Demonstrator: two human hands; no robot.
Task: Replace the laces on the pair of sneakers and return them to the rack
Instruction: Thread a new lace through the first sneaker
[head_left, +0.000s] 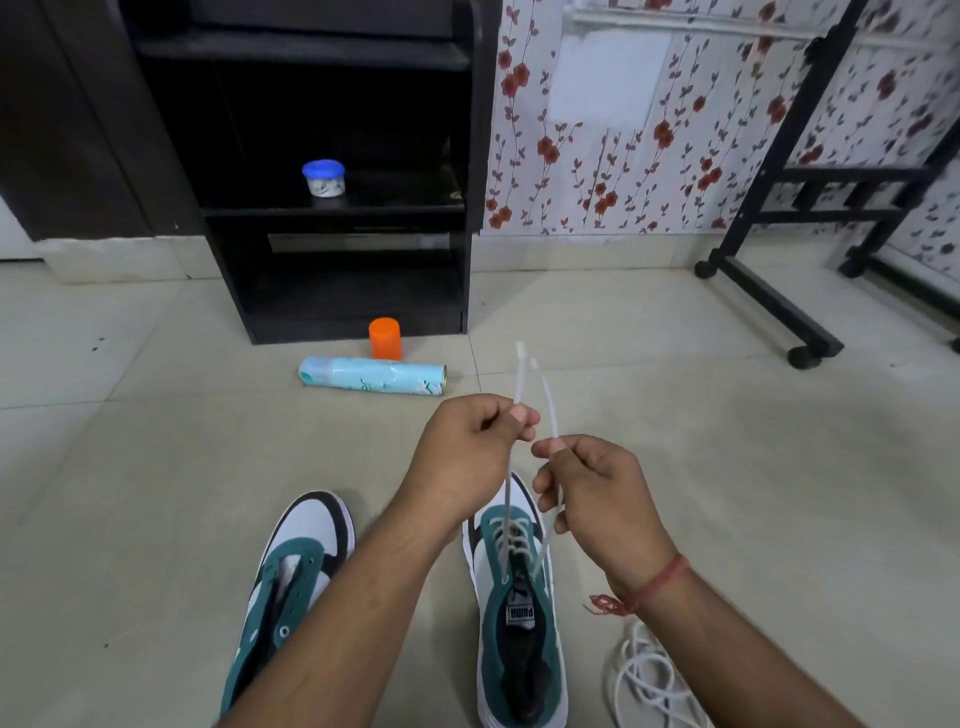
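Observation:
Two teal, white and black sneakers stand on the floor tiles, toes pointing away from me. The right sneaker (519, 613) carries a white lace (506, 525) threaded through its front eyelets. My left hand (467, 452) pinches one end of that lace and holds it up above the shoe. My right hand (592, 488) pinches the other end, a little lower and to the right. Both lace tips stick up past my fingers. The left sneaker (291, 582) has bare eyelets and is partly hidden by my left forearm. The black rack (337, 208) stands straight ahead against the wall.
A loose white lace (649, 680) lies coiled on the floor at the lower right. A light-blue spray can (371, 378) lies in front of the rack beside an orange cap (385, 339). A blue-lidded tub (323, 177) sits on a rack shelf. A black wheeled stand (769, 301) is at the right.

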